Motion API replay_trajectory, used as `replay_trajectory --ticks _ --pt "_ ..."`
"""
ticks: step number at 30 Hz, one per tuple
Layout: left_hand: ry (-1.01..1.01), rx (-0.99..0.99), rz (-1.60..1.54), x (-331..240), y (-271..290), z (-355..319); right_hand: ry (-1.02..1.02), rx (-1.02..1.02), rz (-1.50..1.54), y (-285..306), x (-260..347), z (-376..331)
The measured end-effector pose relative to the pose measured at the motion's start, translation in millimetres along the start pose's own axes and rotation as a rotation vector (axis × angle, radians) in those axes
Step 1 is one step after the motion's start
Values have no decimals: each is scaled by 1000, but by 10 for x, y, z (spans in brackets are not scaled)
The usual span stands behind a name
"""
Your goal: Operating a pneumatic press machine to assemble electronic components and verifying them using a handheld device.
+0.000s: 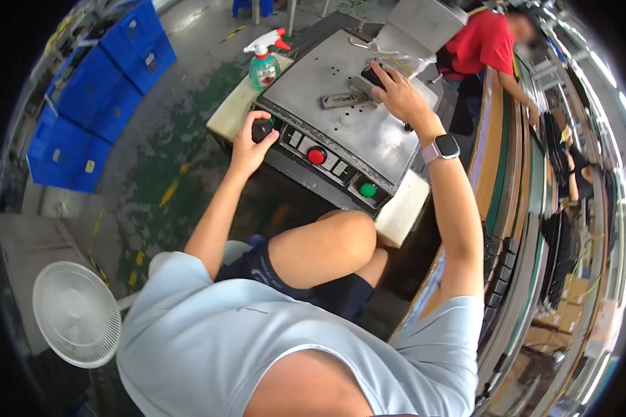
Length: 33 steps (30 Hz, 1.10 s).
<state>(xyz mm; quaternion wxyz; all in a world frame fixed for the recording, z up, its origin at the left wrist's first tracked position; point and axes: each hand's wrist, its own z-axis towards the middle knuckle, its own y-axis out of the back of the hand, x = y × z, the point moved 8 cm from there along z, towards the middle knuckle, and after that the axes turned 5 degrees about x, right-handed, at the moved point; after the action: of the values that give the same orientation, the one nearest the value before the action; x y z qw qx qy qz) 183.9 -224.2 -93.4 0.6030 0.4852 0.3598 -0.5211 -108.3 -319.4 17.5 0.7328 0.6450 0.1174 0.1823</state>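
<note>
My left hand (247, 147) is closed around a small black rounded object (261, 130) at the left end of the machine's front panel. Over the flat metal worktop (306, 73), my right hand (402, 97) grips another small black object (373, 74) with fingers and thumb, at a metal fixture (360, 90). The fingers partly hide that piece, so its exact kind is unclear. A slotted metal bar (342, 101) lies left of the fixture. On the front panel are a red button (316, 155) and a green button (367, 190).
A spray bottle (263, 69) with green liquid stands on the pale ledge left of the machine. Blue bins (94, 104) line the far left, and a white fan (76, 314) is at lower left. A person in red (480, 45) works by the conveyor line (501, 174) on the right.
</note>
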Motion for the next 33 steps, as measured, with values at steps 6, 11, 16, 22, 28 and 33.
replay_trajectory --ticks 6,11,16,22,28,33 --pt "-2 18 122 99 162 213 -175 527 19 -327 392 -1383" --pt "-36 170 -204 -550 -305 205 -227 116 -193 -159 881 -1673" --pt "-314 579 -364 -1931 -1274 -42 -204 -127 1092 428 1202 -1564" --pt "-445 736 -113 -2317 -1526 -940 -390 -540 91 1926 302 -3484" --pt "-716 721 413 -2136 -1637 -1507 -1730 -111 -428 2381 -570 -6972" --pt "-636 776 418 -2058 -1672 -1463 -1819 -137 -237 1804 -678 -8384"
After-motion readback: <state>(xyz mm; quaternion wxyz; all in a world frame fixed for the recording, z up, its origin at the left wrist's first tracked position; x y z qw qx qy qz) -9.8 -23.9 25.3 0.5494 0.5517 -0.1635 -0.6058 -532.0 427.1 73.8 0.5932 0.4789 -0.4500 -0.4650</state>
